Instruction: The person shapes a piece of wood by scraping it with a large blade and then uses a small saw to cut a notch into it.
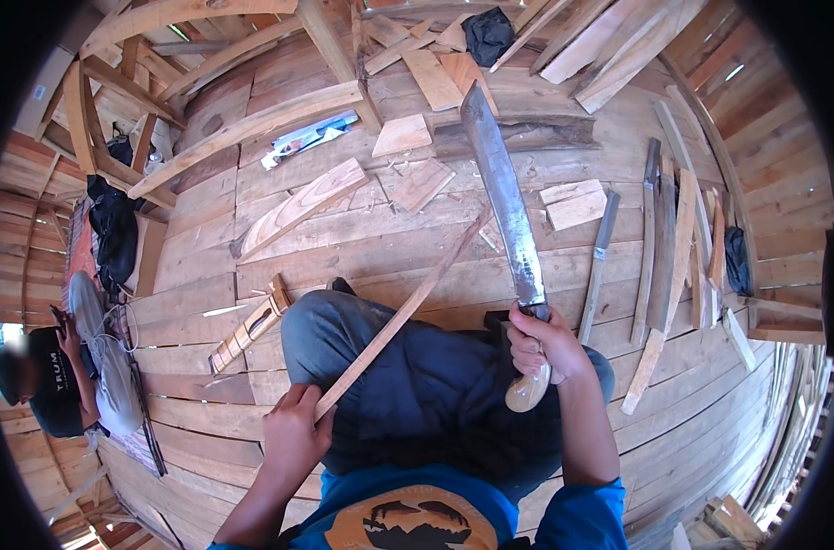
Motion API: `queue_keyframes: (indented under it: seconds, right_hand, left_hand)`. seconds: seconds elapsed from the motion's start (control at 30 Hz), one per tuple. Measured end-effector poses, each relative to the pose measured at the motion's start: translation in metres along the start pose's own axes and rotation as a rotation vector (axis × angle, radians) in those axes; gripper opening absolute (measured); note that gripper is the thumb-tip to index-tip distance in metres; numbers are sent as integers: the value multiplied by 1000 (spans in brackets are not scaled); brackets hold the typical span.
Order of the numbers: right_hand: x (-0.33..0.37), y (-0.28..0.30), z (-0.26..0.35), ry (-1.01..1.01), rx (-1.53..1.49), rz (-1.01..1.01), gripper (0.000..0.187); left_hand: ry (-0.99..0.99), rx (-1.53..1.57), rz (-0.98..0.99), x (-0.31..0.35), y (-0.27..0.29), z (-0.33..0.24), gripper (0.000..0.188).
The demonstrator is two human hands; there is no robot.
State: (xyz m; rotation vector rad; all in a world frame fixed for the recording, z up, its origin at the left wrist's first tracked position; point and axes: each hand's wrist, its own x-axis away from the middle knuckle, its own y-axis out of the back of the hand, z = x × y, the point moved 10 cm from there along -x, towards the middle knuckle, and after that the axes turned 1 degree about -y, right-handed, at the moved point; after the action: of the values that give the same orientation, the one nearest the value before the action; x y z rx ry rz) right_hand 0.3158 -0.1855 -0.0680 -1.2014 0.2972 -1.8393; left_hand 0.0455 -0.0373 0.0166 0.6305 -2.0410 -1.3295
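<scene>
My right hand (547, 348) is closed round the pale handle of a machete (508, 206), its long worn blade pointing up and away from me. In my left hand (298, 423) is the near end of a thin wooden strip (403, 314), which slants across my lap toward the far right. The strip's far end comes close to the blade; whether they touch I cannot tell. Left of my knee a wooden sheath (249, 332) with bands round it lies on the floorboards.
Offcuts and boards (302, 209) lie ahead on the plank floor (206, 261), near a dark log slab (527, 135). Several long sticks (651, 238) are at the right. A wooden frame (243, 137) stands far left. Another person (64, 367) sits at the left.
</scene>
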Motion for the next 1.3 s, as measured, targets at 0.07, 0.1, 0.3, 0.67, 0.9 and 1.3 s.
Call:
queue_keyframes:
  seconds: [0.07, 0.1, 0.3, 0.67, 0.9, 1.3]
  right_hand:
    - [5, -6, -9, -42, -67, 112, 21]
    - [7, -10, -15, -65, -90, 141, 22]
    - [11, -32, -46, -164, -98, 214, 34]
    - [17, -6, -66, -260, -6, 70, 34]
    - [23, 5, -33, -60, -53, 128, 27]
    - [30, -9, -18, 20, -70, 67, 18]
  left_hand:
    - [5, -13, -60, 4, 8, 10, 23]
    - [5, -31, -110, 5, 14, 16, 26]
    - [56, 25, -69, 6, -3, 48, 42]
    - [129, -8, 59, 14, -21, 65, 42]
    - [100, 73, 62, 4, -32, 72, 35]
    - [99, 163, 39, 2, -39, 74, 34]
